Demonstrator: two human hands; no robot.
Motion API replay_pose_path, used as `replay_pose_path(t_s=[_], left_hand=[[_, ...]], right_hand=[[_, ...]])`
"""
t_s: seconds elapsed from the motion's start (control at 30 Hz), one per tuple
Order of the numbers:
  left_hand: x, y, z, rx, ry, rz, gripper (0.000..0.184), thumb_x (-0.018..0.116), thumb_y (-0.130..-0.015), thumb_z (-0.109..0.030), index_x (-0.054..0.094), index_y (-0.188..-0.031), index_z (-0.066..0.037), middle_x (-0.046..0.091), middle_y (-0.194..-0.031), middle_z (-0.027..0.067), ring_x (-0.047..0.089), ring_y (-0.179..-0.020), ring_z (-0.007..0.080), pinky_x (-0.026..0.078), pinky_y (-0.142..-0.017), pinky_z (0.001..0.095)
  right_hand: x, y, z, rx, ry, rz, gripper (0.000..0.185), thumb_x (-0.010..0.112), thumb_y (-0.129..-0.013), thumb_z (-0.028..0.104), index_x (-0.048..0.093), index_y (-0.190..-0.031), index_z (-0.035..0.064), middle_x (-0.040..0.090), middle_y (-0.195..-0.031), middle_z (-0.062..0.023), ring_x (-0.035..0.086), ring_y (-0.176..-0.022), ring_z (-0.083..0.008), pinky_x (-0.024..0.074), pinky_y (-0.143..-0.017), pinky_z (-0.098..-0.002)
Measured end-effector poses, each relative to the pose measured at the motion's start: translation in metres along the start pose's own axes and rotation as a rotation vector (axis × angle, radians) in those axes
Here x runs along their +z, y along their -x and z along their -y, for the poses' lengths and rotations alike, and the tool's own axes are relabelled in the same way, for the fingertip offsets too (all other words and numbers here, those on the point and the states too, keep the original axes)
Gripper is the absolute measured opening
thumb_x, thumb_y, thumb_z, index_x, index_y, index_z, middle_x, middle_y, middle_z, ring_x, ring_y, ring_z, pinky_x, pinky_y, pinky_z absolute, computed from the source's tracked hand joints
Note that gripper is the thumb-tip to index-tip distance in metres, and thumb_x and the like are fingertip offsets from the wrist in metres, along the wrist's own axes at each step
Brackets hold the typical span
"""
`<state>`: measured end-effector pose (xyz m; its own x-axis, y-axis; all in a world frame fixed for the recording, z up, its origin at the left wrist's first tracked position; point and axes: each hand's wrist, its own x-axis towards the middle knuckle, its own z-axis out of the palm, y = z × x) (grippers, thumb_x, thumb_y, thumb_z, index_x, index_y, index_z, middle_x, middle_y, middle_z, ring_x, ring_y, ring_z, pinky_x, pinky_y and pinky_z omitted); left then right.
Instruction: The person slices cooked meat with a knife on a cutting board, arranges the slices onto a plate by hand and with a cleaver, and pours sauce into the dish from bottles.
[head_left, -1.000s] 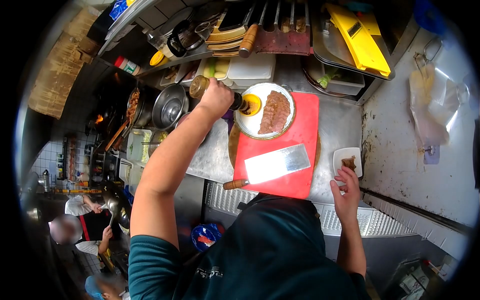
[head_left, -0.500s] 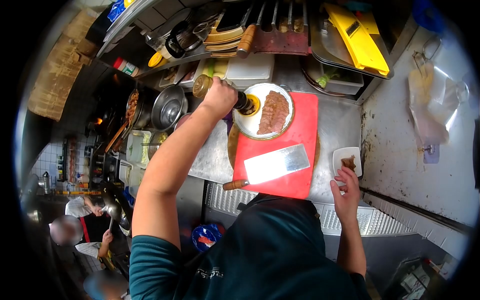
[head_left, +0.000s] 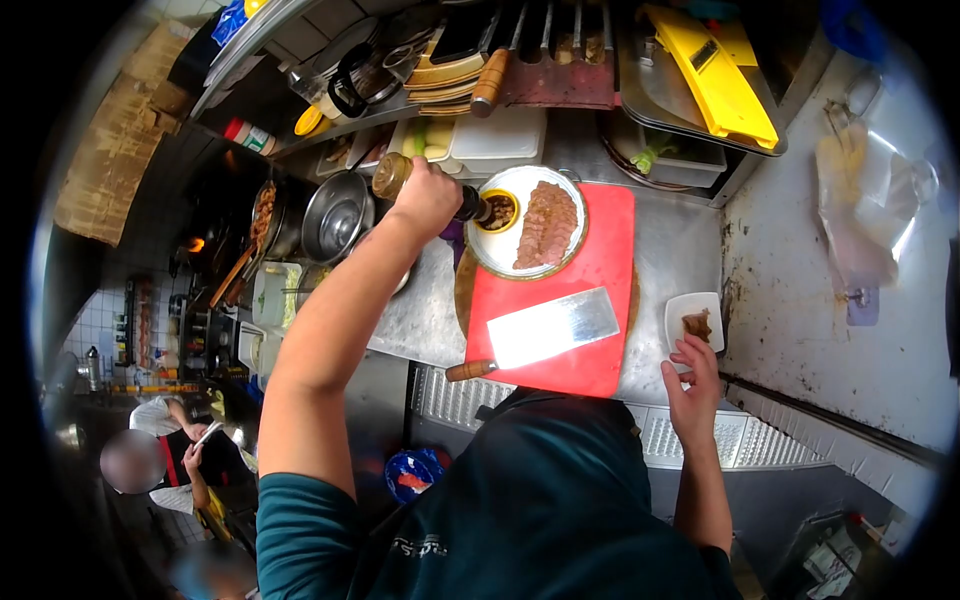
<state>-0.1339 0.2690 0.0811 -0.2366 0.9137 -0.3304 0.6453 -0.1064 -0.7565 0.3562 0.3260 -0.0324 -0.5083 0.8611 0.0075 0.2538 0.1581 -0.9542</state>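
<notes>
My left hand (head_left: 428,198) is closed around a pepper grinder (head_left: 392,176), which is held sideways with its black end toward a small yellow-rimmed bowl (head_left: 498,212). Dark bits show inside that bowl. It sits on a round white plate (head_left: 492,258), beside a row of sliced cooked meat (head_left: 547,226). The plate rests on a red cutting board (head_left: 620,240). My right hand (head_left: 692,388) is open and empty, its fingers slightly bent at the edge of a square white dish (head_left: 680,312) with a brown piece of food (head_left: 697,325) in it.
A cleaver (head_left: 555,328) lies flat on the board, its wooden handle over the left edge. Left of it stand a metal bowl (head_left: 338,215) and pans. Overhead, a shelf carries a yellow slicer (head_left: 712,75) and stacked boards. A co-worker (head_left: 185,445) stands far left.
My left hand has drawn the grinder a little left, away from the yellow-rimmed bowl, so more of its contents show. The right hand is still. The co-worker's hands and pan have shifted.
</notes>
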Motion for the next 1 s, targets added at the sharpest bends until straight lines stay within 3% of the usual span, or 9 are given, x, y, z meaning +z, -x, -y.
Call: replay_pose_path(t_s=[0.17,0.77,0.87,0.97,1.0], left_hand=[[-0.004,0.003,-0.002,0.013,0.082,-0.008,0.022,0.065,-0.095,-0.021,0.077,-0.111,-0.012,0.079,-0.106,0.0053,0.072,-0.106,0.024,0.05,-0.101,0.0471],[0.028,0.021,0.003,-0.182,0.274,-0.035,0.021,0.064,-0.094,-0.018,0.075,-0.11,-0.011,0.081,-0.104,0.0071,0.075,-0.103,0.0268,0.051,-0.098,0.0462],[0.053,0.031,0.001,-0.257,0.396,-0.004,0.024,0.07,-0.09,-0.02,0.074,-0.111,-0.01,0.08,-0.104,0.0097,0.075,-0.102,0.0299,0.054,-0.092,0.0462],[0.077,0.055,-0.01,-0.377,0.647,-0.107,0.03,0.079,-0.084,-0.022,0.072,-0.111,-0.009,0.078,-0.101,0.0122,0.075,-0.101,0.0337,0.057,-0.087,0.0485],[0.085,0.062,-0.015,-0.443,0.802,-0.122,0.045,0.087,-0.079,-0.022,0.071,-0.118,-0.007,0.078,-0.107,0.016,0.074,-0.104,0.0392,0.058,-0.088,0.0501]], right_hand=[[0.004,-0.003,0.002,-0.021,-0.003,0.011,0.04,0.078,-0.096,0.004,0.069,-0.134,0.0012,0.06,-0.146,-0.0153,0.07,-0.11,-0.0213,0.0571,-0.078,-0.0294],[0.008,-0.002,0.002,-0.015,0.049,0.006,0.038,0.079,-0.094,0.005,0.07,-0.131,0.0003,0.062,-0.144,-0.0161,0.072,-0.108,-0.0217,0.0579,-0.077,-0.0297],[0.009,-0.003,0.004,-0.02,0.055,0.006,0.038,0.08,-0.094,0.006,0.07,-0.13,0.0001,0.063,-0.143,-0.0165,0.072,-0.107,-0.0218,0.0582,-0.077,-0.0296],[0.009,-0.004,0.005,-0.026,0.063,0.017,0.039,0.08,-0.094,0.006,0.07,-0.131,0.0003,0.063,-0.143,-0.0169,0.072,-0.106,-0.0217,0.0583,-0.077,-0.0296],[0.009,-0.005,0.005,-0.032,0.073,0.017,0.039,0.08,-0.094,0.005,0.07,-0.131,0.0005,0.062,-0.143,-0.0169,0.072,-0.106,-0.0216,0.0582,-0.077,-0.0294]])
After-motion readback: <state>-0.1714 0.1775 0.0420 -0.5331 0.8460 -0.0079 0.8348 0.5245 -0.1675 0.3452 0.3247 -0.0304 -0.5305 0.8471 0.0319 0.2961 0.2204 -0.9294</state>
